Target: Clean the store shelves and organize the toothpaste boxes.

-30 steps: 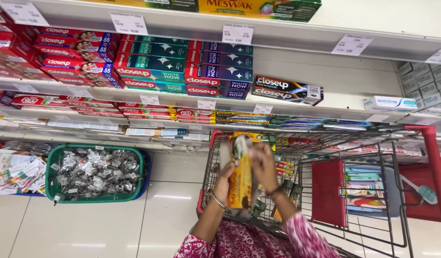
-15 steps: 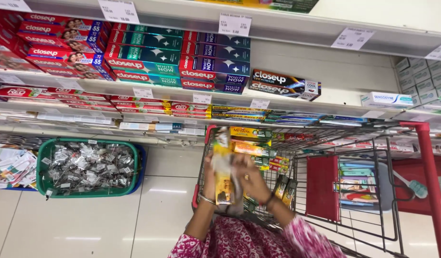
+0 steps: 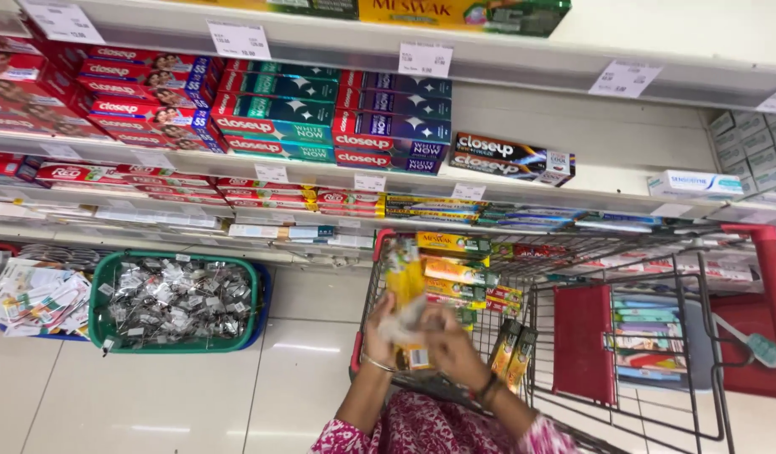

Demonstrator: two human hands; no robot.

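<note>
both hands are low in the middle of the frame, over the red wire shopping cart [image 3: 745,244]. the left hand [image 3: 379,332] and right hand [image 3: 455,349] have fingers closed around a long yellow cardboard box [image 3: 405,282]. it looks blurry, so maybe more than one. some yellow boxes [image 3: 451,269] already lie inside the cart. this one is not in yet.

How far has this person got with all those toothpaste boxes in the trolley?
Hard to say exactly. Done: much of the shelf is faced with boxes in neat rows. In hand: the left hand and right hand hold a yellow clear-wrapped pack over the red-framed wire trolley. Left: several yellow and green boxes lie in the trolley, and bare gaps show on the upper shelf.
</note>
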